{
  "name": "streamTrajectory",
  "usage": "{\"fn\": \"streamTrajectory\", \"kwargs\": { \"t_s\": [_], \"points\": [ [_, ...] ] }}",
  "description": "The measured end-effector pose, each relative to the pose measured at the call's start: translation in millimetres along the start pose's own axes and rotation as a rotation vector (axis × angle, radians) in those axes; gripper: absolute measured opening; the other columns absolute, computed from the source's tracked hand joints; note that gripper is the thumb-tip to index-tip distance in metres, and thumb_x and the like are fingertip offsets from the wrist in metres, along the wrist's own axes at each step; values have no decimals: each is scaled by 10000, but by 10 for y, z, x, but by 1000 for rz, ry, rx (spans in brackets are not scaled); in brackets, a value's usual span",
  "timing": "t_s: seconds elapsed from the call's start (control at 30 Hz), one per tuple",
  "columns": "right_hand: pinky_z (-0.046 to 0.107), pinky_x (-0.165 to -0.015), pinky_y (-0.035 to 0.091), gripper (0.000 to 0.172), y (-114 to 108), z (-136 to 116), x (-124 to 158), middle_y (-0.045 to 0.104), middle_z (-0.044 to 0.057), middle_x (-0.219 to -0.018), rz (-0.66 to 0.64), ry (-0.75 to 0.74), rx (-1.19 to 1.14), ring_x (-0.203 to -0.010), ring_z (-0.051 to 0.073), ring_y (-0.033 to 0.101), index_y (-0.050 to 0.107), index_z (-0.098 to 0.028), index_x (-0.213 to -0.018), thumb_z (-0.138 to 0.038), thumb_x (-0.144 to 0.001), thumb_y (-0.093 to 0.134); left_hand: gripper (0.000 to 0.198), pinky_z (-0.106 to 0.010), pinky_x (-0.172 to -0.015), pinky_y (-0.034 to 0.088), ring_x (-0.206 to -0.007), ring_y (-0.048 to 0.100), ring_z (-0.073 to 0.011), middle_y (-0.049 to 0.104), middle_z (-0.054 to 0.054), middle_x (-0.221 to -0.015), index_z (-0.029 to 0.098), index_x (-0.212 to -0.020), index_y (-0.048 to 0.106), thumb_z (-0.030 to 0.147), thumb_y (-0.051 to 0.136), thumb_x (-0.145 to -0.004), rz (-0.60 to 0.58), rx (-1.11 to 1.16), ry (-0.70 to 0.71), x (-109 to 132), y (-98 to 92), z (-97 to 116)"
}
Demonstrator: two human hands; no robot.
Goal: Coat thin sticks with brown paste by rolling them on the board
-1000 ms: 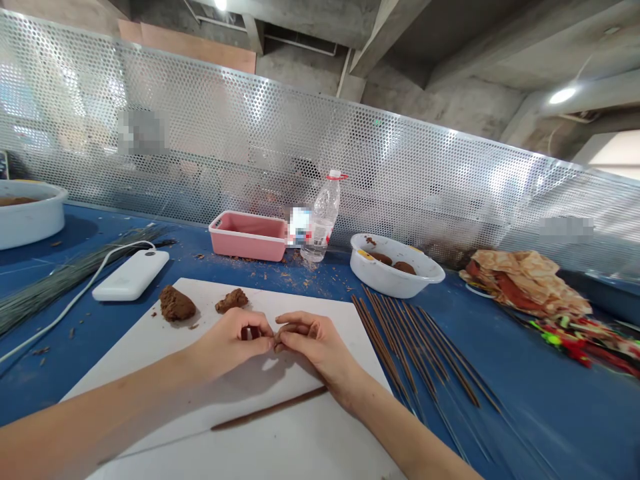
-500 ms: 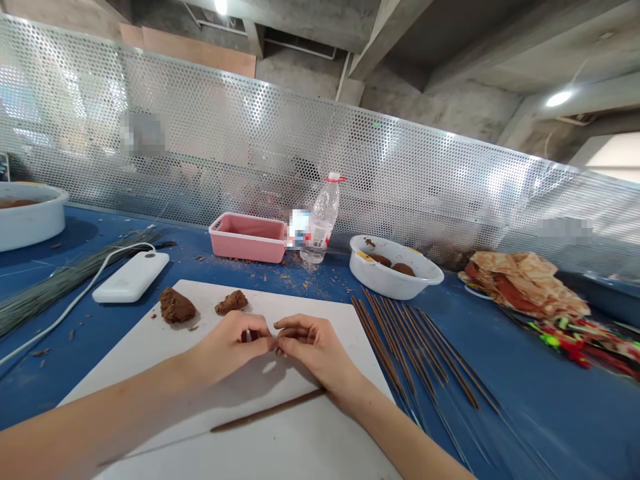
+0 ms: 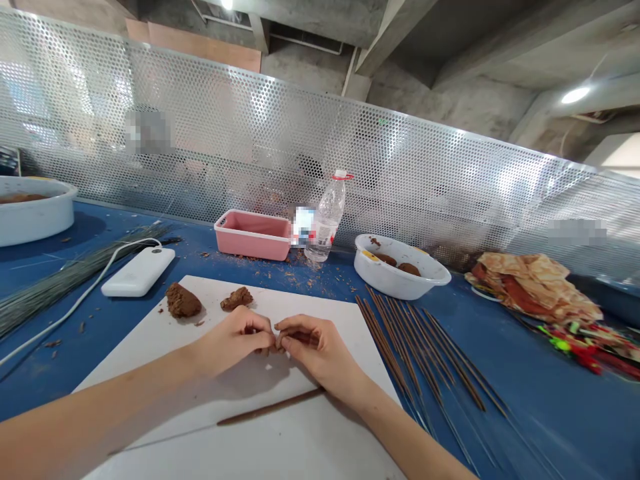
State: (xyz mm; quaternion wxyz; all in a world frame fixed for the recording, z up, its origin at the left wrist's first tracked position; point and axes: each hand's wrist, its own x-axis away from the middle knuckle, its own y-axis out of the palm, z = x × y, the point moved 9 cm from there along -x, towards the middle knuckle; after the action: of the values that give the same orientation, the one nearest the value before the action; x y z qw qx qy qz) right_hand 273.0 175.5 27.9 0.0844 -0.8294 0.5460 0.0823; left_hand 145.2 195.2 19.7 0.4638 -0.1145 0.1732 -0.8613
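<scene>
My left hand (image 3: pixel 247 333) and my right hand (image 3: pixel 313 343) meet above a white board (image 3: pixel 180 400), thumbs and fingers pinched, fingertips touching or nearly so. Whatever lies between them is too small and hidden to name; the fingertips are stained brown. Below them on the board lies a thin stick (image 3: pixel 270 408) coated in brown paste, a bare wire end reaching left and its right end passing behind my right wrist. Farther back on the board sit a larger lump of brown dough (image 3: pixel 183 301) and a smaller crumbly piece of dough (image 3: pixel 237 299).
Right of the board lie several brown-coated wire sticks (image 3: pixel 415 347). Behind stand a white basin (image 3: pixel 400 283) with brown lumps, a water bottle (image 3: pixel 327 217) and a pink box (image 3: pixel 253 247). Left are a white power bank (image 3: pixel 137 272) with cable and a wire bundle (image 3: pixel 70 280). Perforated metal screens the back.
The view has shifted slightly, moving the scene a little to the right. Both hands stay pinched together in the same place over the board, with small finger movements.
</scene>
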Motion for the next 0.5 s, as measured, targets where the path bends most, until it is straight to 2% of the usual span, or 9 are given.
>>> {"fn": "streamTrajectory", "kwargs": {
  "t_s": [0.1,0.37,0.5],
  "points": [
    [333,-882,571,102,27,-51,6,791,35,-936,-20,-15,33,-907,199,727,806,-222,-954,-264,-937,715,234,-315,-648,318,-676,461,-157,559,27,-646,195,-627,598,360,593,-793,-3,7,-12,9,4,11],
    [316,-859,570,122,51,-75,15,771,24,-911,-19,-32,76,-882,190,719,795,-220,-952,-215,-938,674,248,-313,-612,280,-654,413,-148,505,40,-624,191,-648,608,389,591,-795,1,-38,-32,3,12,-55],
    [325,-889,564,159,58,-120,31,778,30,-933,-12,-49,140,-921,198,720,802,-214,-959,-181,-937,647,231,-313,-596,253,-638,389,-138,452,55,-608,204,-610,538,359,580,-775,38,-107,-2,20,5,-20]
  ]
}}
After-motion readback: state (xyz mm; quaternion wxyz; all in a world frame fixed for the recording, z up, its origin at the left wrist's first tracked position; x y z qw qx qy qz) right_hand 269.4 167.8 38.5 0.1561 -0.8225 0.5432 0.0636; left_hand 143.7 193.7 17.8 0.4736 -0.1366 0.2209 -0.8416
